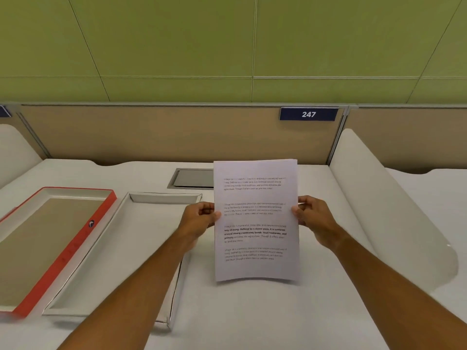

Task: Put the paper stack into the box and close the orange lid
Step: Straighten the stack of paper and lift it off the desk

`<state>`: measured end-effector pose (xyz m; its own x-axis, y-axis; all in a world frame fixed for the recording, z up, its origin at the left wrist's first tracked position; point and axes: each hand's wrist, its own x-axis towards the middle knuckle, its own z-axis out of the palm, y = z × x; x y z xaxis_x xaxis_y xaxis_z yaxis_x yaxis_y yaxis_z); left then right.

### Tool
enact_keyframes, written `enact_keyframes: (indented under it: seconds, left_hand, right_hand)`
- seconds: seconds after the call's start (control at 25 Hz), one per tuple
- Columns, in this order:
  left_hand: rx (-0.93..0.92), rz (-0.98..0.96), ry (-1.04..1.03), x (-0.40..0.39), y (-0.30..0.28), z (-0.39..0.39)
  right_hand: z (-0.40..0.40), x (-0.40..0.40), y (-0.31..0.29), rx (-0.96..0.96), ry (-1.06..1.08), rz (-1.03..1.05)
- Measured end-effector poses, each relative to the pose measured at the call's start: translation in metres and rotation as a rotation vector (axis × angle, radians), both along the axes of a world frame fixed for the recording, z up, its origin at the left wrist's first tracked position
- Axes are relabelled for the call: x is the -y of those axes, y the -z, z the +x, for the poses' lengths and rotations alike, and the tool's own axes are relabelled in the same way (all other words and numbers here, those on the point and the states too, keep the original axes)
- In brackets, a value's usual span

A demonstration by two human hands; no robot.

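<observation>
A white paper stack (255, 221) with printed text is held upright above the desk, right of centre. My left hand (199, 218) pinches its left edge and my right hand (314, 218) pinches its right edge at mid height. The shallow white box (121, 238) lies open on the desk to the left of the paper, partly crossed by my left forearm. The orange lid (63, 253) lies upside down further left, touching the box's left side, its brown inside facing up.
A grey cable hatch (193, 178) is set into the white desk (252, 311) behind the paper. A beige partition with a "247" sign (308, 114) closes the back. A curved white divider (384, 198) rises on the right.
</observation>
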<state>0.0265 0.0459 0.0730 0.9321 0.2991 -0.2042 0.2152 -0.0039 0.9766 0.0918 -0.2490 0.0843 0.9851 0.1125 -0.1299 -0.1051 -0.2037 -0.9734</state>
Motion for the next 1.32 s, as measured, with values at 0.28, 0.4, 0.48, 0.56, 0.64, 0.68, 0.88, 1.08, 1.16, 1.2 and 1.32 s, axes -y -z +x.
enact_keyframes:
  seconds: [0.28, 0.4, 0.48, 0.56, 0.64, 0.68, 0.88, 1.08, 1.16, 1.2, 1.32]
  left_hand:
    - [0.173, 0.17, 0.01, -0.001, -0.014, -0.026]
    - [0.179, 0.225, 0.018, 0.002, -0.024, -0.027]
    - [0.215, 0.245, 0.028, 0.001, -0.037, -0.025]
    - [0.257, 0.258, 0.048, -0.001, -0.048, -0.021]
    - [0.273, 0.271, 0.068, -0.002, -0.053, -0.019]
    - [0.275, 0.281, 0.068, 0.0, -0.053, -0.02]
    - [0.322, 0.273, 0.037, 0.0, -0.053, -0.021]
    - [0.314, 0.245, 0.055, 0.0, -0.051, -0.021]
    - [0.32, 0.248, 0.04, 0.001, -0.052, -0.02]
    - [0.322, 0.246, 0.038, 0.001, -0.052, -0.02]
    - [0.317, 0.239, 0.04, 0.0, -0.052, -0.02]
  right_hand:
    - [-0.024, 0.006, -0.011, 0.15, -0.068, 0.095]
    - [-0.029, 0.011, -0.015, 0.138, -0.088, 0.087]
    - [-0.029, 0.014, -0.023, 0.152, -0.1, 0.054]
    - [-0.028, 0.014, -0.031, 0.172, -0.111, 0.017]
    - [-0.029, 0.014, -0.035, 0.188, -0.113, 0.001]
    - [-0.031, 0.013, -0.036, 0.194, -0.109, 0.001]
    - [-0.034, 0.011, -0.036, 0.223, -0.071, 0.014]
    - [-0.036, 0.015, -0.036, 0.237, -0.115, -0.002]
    - [-0.035, 0.013, -0.037, 0.245, -0.108, -0.027]
    - [-0.034, 0.014, -0.037, 0.246, -0.099, -0.03]
    - [-0.031, 0.015, -0.035, 0.235, -0.104, -0.021]
